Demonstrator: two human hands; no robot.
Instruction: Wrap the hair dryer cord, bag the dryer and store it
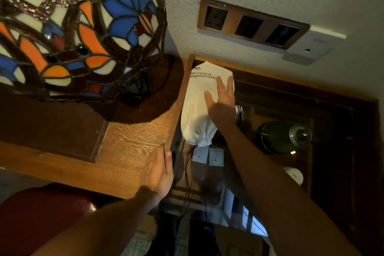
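Note:
A white drawstring bag (197, 110) with dark printed lettering lies on a glass surface beside the wooden table, its gathered neck pointing toward me. The hair dryer itself is hidden inside it. Thin dark drawstrings (188, 164) trail from the neck toward me. My right hand (221, 102) lies flat on the bag's upper right side with straight fingers. My left hand (160, 172) rests on the corner edge of the wooden table (133, 141), fingers straight along the edge.
A stained-glass lamp (79, 27) fills the table top at the left. A brown wall socket panel (249, 25) and a white box sit on the wall above. Under the glass, a dark green bottle (282, 137) and a white object lie to the right.

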